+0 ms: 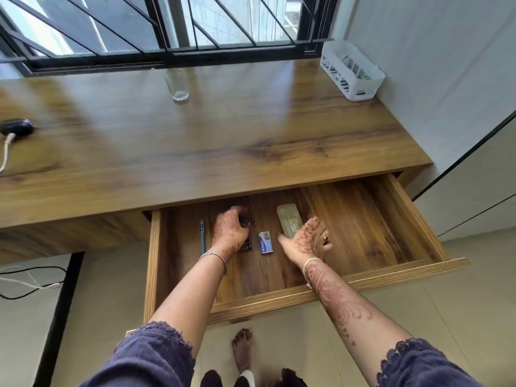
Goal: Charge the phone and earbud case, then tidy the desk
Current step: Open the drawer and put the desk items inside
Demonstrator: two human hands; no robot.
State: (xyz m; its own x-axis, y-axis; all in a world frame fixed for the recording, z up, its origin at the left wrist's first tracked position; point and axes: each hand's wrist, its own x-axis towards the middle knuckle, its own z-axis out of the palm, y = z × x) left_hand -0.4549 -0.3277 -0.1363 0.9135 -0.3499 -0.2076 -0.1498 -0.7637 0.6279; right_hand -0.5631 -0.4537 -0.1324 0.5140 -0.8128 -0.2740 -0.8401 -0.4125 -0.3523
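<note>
Both my hands are inside the open wooden drawer (pixel 413 219) under the desk top (pixel 223 141). My left hand (pixel 230 229) is closed over a small dark object with metal rings, possibly keys or clips (pixel 247 220); a dark item (pixel 247 245) lies under its wrist. My right hand (pixel 305 240) is spread, fingers apart, touching the near end of a pale green case (pixel 287 219). Between the hands lies a small blue and white box (pixel 265 242). A teal pen (pixel 202 237) lies left of my left hand. The dark earbud case (pixel 17 127) sits at the desk's far left with a white cable (pixel 6 150) plugged in.
An empty glass (pixel 177 85) stands near the window. A white slotted basket (pixel 351 69) sits in the back right corner against the wall. The right half of the drawer is bare wood. Cables (pixel 30 286) hang below the desk at left. My bare foot (pixel 243 350) is under the drawer.
</note>
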